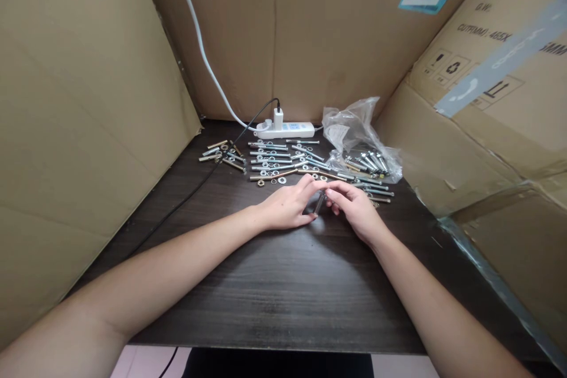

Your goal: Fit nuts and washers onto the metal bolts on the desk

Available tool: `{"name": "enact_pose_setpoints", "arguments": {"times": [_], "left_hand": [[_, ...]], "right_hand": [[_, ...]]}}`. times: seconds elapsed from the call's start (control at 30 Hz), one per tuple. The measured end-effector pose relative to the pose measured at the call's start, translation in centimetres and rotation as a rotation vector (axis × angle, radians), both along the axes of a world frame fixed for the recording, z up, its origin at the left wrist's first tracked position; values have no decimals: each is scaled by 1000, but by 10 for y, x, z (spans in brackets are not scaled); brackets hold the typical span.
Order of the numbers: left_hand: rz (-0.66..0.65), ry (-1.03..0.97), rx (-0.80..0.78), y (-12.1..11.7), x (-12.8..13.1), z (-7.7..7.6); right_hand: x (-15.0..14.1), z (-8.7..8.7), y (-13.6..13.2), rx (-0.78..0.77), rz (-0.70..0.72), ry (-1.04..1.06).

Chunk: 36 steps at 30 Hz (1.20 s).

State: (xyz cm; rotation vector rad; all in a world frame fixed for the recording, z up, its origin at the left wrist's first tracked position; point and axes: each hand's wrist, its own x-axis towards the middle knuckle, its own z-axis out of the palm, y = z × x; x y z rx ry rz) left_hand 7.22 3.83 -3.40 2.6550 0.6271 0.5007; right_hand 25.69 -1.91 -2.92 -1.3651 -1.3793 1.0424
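Observation:
Between the thumb and fingers of my left hand (287, 204) is a metal bolt (319, 204), tilted, its lower end by the thumb. The fingers of my right hand (354, 207) are closed at the bolt's upper end; any small part in that pinch is hidden. Just beyond my hands lie rows of bolts (270, 161) with loose nuts (261, 183) and washers (282, 181) among them. More long bolts (374, 191) lie beyond my right hand.
A white power strip (286, 130) with a plugged-in adapter stands at the back. A clear plastic bag (354, 130) with bolts sits right of it. A separate group of bolts (217, 152) lies left. A black cable (186, 198) crosses the table (266, 295). Cardboard walls (230, 41) enclose three sides.

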Motion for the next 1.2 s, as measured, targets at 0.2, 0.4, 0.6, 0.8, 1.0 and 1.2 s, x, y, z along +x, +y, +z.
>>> {"name": "enact_pose_setpoints", "arguments": {"times": [0.2, 0.4, 0.6, 0.8, 1.0, 1.2], "left_hand": [[-2, 17, 46, -1, 0, 0], [2, 0, 36, 0, 0, -1], [31, -34, 0, 1, 0, -1], [27, -40, -24, 1, 0, -2], [25, -47, -28, 2, 0, -2], [22, -31, -27, 1, -1, -1]], "right_hand": [[-2, 2, -1, -9, 12, 20], [-3, 8, -1, 4, 70, -68], [46, 32, -7, 55, -43, -525], [93, 33, -18, -235, 16, -882], [94, 16, -17, -257, 36, -949], [72, 29, -15, -199, 99, -689]]}}
